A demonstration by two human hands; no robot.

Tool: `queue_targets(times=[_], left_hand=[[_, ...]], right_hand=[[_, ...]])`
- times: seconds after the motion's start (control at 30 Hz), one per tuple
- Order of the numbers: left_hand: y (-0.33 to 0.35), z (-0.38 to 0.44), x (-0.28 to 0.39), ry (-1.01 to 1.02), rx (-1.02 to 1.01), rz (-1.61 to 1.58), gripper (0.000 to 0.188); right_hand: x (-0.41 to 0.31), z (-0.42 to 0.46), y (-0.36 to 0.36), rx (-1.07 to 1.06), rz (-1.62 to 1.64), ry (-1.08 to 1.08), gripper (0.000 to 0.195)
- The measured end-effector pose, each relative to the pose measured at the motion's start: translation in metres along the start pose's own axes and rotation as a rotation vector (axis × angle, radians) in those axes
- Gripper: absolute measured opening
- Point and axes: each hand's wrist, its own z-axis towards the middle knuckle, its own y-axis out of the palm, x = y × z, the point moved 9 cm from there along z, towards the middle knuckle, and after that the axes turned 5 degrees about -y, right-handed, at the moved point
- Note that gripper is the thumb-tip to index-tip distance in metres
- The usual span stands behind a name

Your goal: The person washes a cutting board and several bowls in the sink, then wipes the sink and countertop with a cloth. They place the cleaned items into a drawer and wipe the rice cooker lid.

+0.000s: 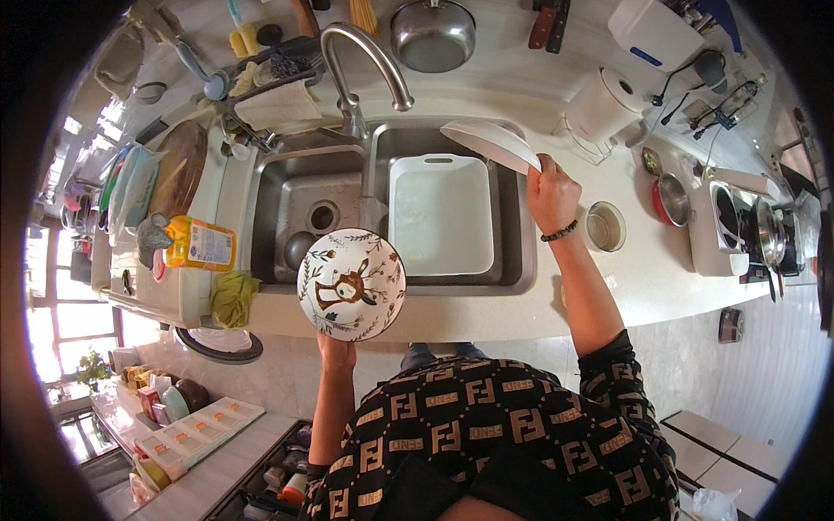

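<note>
My left hand holds a white plate from below; a deer and leafy sprigs decorate its upward face. Tilted above the right basin's back right corner is a white dish, its right edge gripped in my right hand. A white plastic tub with a handle slot sits in that steel basin and seems to hold water. The left basin has a drain and a dark round object partly behind the plate. A curved steel faucet rises behind the sinks.
On the left stand a bottle of orange liquid and a crumpled green cloth. A glass bowl is on the counter right of the sink, with a red metal bowl farther right. A steel pot hangs behind.
</note>
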Motion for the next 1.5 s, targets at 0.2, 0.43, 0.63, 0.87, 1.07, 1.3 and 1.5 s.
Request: queue_targets(times=[0.2,0.43,0.63,0.87,1.07,1.3,1.5], left_hand=[[0.01,0.002,0.001,-0.009,-0.025,0.014,0.051],[0.029,0.019,-0.011,-0.071,0.013,0.092,0.036],[0.06,0.019,-0.029,-0.11,-0.081,0.273,0.036],[0.074,0.021,-0.044,-0.111,-0.12,0.091,0.047],[0.087,0.016,-0.05,-0.096,-0.252,0.09,0.047],[0.053,0.012,-0.059,-0.2,-0.032,0.089,0.047],[0.0,0.001,-0.045,-0.132,0.006,0.124,0.047]], right_hand=[[0.013,-0.007,0.002,0.006,0.077,0.041,0.014],[0.031,-0.056,0.056,-0.487,0.868,0.791,0.029],[-0.072,-0.1,0.058,-0.853,1.233,0.71,0.032],[-0.081,-0.112,0.063,-1.014,0.659,0.389,0.042],[-0.065,-0.105,0.055,-0.786,0.471,0.25,0.056],[0.048,-0.193,0.07,-0.602,1.269,1.338,0.07],[0.209,-0.253,0.063,-0.032,1.341,1.782,0.091]])
